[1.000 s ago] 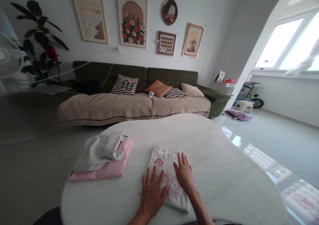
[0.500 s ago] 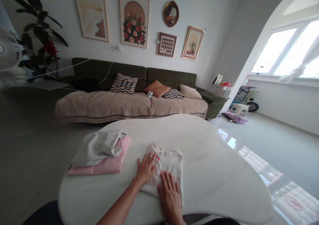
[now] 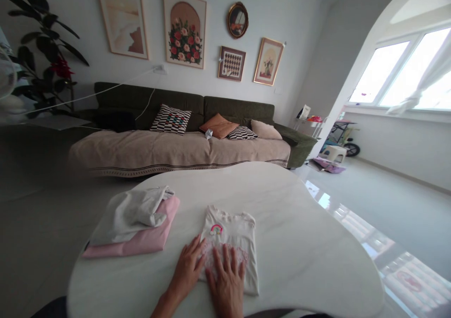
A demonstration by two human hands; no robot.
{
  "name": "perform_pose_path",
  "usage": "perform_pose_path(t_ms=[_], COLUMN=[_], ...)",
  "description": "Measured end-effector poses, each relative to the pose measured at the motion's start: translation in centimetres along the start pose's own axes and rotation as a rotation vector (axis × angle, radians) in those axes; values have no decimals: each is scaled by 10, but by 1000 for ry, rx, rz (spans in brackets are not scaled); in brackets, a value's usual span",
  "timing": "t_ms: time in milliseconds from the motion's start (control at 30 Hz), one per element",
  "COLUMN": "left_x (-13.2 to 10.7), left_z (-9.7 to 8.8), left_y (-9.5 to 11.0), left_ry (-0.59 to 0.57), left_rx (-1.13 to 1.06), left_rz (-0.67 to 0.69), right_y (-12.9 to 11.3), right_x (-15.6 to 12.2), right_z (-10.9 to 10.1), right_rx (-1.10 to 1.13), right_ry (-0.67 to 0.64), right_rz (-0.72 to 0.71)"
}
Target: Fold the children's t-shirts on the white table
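A white T-shirt with a small rainbow patch and a pink print lies folded flat on the white table, its neckline pointing away from me. My right hand rests palm down on its lower half, fingers spread over the pink print. At the shirt's left edge is my left hand, fingers stretched out, with the fingertips touching the fabric. Neither hand grips anything. Parts of the print and the shirt's lower edge are hidden under my hands.
On the table's left side a pale grey garment lies on a folded pink one. Beyond the table stands a green sofa with a beige cover and several cushions. The table's rounded edge curves off on the right.
My left hand has slid down toward me, baring the rainbow patch. The right hand has shifted slightly left across the print. The whole view has turned a little.
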State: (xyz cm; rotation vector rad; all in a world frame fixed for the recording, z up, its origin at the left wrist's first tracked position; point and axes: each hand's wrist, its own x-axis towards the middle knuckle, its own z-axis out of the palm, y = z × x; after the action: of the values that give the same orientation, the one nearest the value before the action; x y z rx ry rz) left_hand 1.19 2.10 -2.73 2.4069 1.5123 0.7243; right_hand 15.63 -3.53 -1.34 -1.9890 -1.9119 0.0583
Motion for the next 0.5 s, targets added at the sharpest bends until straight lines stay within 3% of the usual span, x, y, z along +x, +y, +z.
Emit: perform_pose_path(t_ms=[100,200,333,400,500], left_x=[-25,-49,-56,-53,-51], left_z=[-3,-7,-9,-9,-9], left_y=[-2,-5,-4,-1,1], left_ry=[50,86,162,179,183], left_rx=[92,166,181,182,185], left_rz=[77,181,167,149,138], right_y=[28,80,142,151,135], right_x=[3,9,17,20,23], right_z=[-5,-23,-53,-61,-55], right_rx=[-4,-31,-70,-114,-188], right_ry=[-41,-108,-256,-243,-84], right_rz=[-54,-90,-53,2,55])
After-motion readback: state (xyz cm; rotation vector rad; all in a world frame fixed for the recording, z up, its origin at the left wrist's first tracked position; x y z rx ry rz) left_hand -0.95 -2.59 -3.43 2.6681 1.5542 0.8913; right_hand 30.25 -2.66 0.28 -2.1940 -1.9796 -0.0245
